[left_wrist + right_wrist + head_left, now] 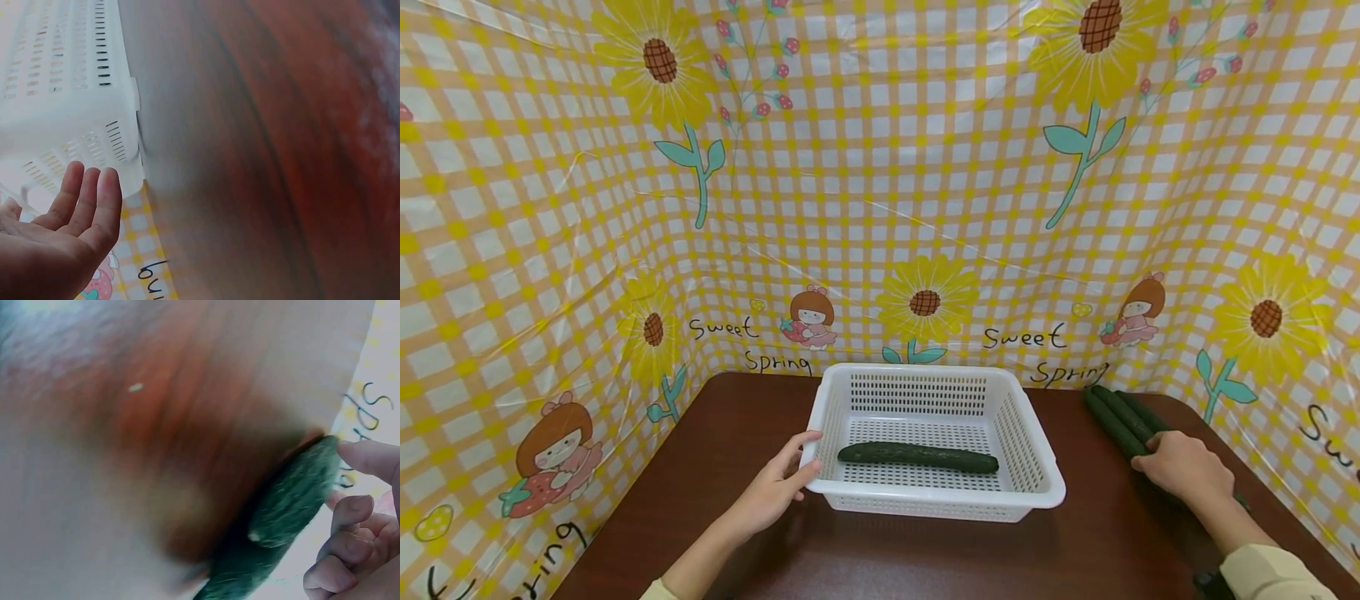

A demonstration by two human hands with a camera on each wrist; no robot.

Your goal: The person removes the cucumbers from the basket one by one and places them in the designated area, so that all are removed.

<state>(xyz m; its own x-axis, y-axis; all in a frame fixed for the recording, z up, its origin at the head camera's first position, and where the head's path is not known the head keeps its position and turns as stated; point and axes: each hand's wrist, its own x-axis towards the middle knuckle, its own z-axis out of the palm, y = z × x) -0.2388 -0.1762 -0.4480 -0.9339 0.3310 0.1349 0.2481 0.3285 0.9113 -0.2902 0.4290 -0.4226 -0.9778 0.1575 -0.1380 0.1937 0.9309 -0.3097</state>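
A white slotted plastic basket (936, 498) stands on the table with one dark green cucumber (917, 457) lying crosswise inside. My left hand (772, 487) is at the basket's left rim, thumb and forefinger tips touching it. Three of its fingers (107, 197) extend loosely beside the basket's wall in the left wrist view. On the right, my right hand (1191, 468) reaches over a group of cucumbers (1112, 421) lying side by side. It pinches one cucumber (297, 494) between thumb and fingers, the other fingers curled; part of the group is hidden under the hand.
The dark brown wooden table (700, 467) meets a yellow checked cloth (880, 217) with sunflowers, which hangs behind and along both sides. A small pale speck (135, 387) lies on the tabletop. A dark object (1213, 585) shows at the right wrist.
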